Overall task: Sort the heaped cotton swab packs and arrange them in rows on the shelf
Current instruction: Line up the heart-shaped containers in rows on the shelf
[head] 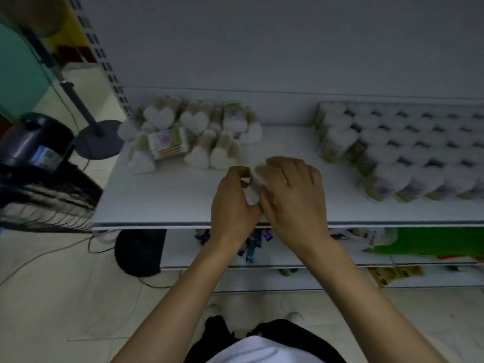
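Both hands meet over the bare middle of the shelf [162,200]: the left hand [233,203] pinches and the right hand [293,195] curls over one cotton swab pack [255,188] — probably squaring it to match the rows [403,153] (its label is too blurred to read). The heap [188,137] sits left by the back wall [262,61], the rows fill the right; open board between them, short of the front edge [157,226], leaves a path rightward.

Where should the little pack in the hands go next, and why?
Probably carry the pack to the right and stand it beside the rows. Both the left hand and right hand hold it, and the heap on the left is unsorted.
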Available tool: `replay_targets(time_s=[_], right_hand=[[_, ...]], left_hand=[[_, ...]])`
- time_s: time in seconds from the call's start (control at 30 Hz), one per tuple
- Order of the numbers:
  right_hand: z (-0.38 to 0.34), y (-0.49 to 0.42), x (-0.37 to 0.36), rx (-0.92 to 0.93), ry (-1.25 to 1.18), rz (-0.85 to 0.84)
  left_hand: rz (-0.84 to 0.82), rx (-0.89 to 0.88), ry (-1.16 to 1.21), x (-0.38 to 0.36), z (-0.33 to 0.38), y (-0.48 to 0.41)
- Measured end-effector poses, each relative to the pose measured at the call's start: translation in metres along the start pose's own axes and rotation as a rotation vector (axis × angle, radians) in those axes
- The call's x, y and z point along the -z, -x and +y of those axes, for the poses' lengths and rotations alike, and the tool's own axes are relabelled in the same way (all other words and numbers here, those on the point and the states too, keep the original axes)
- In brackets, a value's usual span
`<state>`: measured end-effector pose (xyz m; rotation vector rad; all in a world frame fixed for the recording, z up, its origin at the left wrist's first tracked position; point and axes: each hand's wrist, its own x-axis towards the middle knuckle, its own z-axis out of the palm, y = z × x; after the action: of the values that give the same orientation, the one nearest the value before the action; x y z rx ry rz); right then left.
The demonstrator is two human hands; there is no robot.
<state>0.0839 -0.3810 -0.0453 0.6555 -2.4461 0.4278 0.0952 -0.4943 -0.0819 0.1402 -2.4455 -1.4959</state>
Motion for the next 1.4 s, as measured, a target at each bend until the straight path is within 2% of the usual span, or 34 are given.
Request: replay_targets(time_s=[0.07,0.2,0.4,0.6,0.73,0.83,1.0,1.13,1.4], right_hand=[[0.027,0.012,0.017,0.007,0.063,0.012],[0.075,0.034,0.037,-0.043,0.167,-0.091],[0.123,0.032,0.030,-0.088,0.295,-0.165],[0.138,0.017,0.022,-0.086,0.278,-0.175],[0.141,0.012,0.024,-0.070,0.294,-0.139],[0.146,0.009,0.024,-0.052,0.290,-0.145],[0.146,0.012,0.020,-0.094,0.256,-0.179],[0.145,0.012,0.019,-0.129,0.187,-0.130],[0.159,0.045,0.047,-0.249,0.064,0.078]], left_hand=[[-0.045,-0.013,0.000,-0.033,0.017,-0.001],[-0.099,-0.049,0.017,-0.093,0.038,-0.006],[-0.134,-0.074,-0.047,-0.149,0.041,-0.021],[-0.156,-0.004,-0.085,-0.157,0.025,-0.025],[-0.216,-0.045,-0.100,-0.159,0.032,-0.050],[-0.278,-0.084,0.002,-0.161,0.045,-0.063],[-0.251,-0.122,-0.034,-0.166,0.029,-0.062],[-0.239,-0.133,-0.048,-0.166,0.024,-0.066],[-0.242,-0.116,0.009,-0.168,0.019,-0.068]])
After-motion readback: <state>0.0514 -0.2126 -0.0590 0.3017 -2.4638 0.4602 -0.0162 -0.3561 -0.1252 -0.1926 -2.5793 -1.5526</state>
